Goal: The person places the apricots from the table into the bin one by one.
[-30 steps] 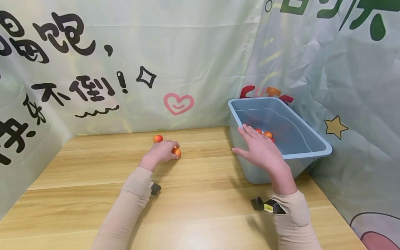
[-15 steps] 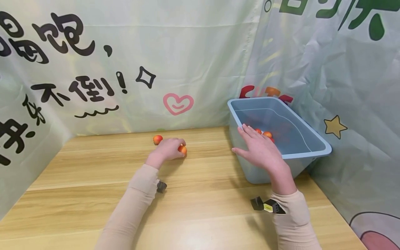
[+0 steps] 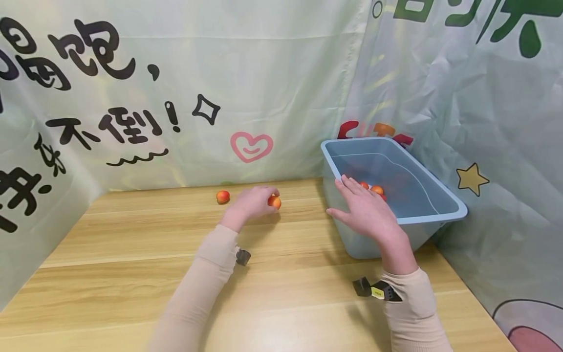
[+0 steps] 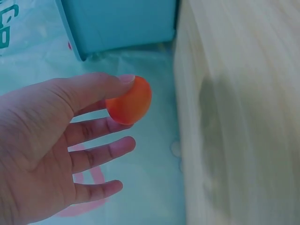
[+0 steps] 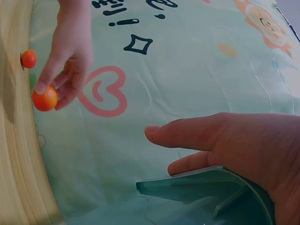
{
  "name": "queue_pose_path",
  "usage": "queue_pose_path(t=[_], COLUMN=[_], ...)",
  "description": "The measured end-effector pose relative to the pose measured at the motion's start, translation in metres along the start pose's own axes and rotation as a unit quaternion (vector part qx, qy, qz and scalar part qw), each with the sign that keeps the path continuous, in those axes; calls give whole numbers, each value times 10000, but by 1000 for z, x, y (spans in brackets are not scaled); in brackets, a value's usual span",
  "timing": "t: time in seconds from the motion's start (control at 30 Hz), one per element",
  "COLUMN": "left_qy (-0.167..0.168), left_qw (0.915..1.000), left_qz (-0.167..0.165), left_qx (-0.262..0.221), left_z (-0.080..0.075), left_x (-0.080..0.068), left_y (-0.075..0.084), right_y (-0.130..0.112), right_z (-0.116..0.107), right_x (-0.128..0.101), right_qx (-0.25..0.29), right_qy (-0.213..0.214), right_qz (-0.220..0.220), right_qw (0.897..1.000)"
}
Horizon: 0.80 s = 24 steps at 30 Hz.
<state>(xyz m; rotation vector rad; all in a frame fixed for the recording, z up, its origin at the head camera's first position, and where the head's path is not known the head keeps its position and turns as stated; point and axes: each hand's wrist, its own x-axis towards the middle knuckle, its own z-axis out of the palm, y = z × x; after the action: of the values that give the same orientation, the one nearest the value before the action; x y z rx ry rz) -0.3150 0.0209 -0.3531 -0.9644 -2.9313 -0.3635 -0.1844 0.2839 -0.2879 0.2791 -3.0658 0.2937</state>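
My left hand (image 3: pixel 255 203) pinches a small orange-red ball (image 3: pixel 274 202) between thumb and fingertips, lifted just above the wooden table (image 3: pixel 132 274). The left wrist view shows that ball (image 4: pixel 129 100) at the tips of thumb and forefinger, the other fingers spread. A second ball (image 3: pixel 223 196) lies on the table to the left of that hand. My right hand (image 3: pixel 365 208) rests flat, fingers straight, on the near left rim of the blue plastic bin (image 3: pixel 440 217). Several orange balls (image 3: pixel 376 189) lie inside the bin.
Green printed cloth (image 3: pixel 264 88) hangs close behind the table and along its right side. The bin stands in the back right corner. Small black wrist devices (image 3: pixel 374 289) sit at both sleeves.
My left hand has lifted the ball off the table and carried it to the right, toward the bin. The right hand has stayed on the bin's rim.
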Motion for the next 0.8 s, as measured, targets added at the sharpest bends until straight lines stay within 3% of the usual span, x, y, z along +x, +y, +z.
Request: queue_pose_path(t=[0.27, 0.8], left_qy=[200, 988], left_qw=[9997, 9928], left_qz=[147, 580], left_qx=[-43, -359], left_z=[-4, -27], left_x=[18, 55], left_y=[16, 54], right_y=[-1, 0], right_z=[0, 0], right_x=[0, 0], right_qx=[12, -58], right_qy=[-20, -12], right_qz=[50, 60], right_qw=[10000, 10000])
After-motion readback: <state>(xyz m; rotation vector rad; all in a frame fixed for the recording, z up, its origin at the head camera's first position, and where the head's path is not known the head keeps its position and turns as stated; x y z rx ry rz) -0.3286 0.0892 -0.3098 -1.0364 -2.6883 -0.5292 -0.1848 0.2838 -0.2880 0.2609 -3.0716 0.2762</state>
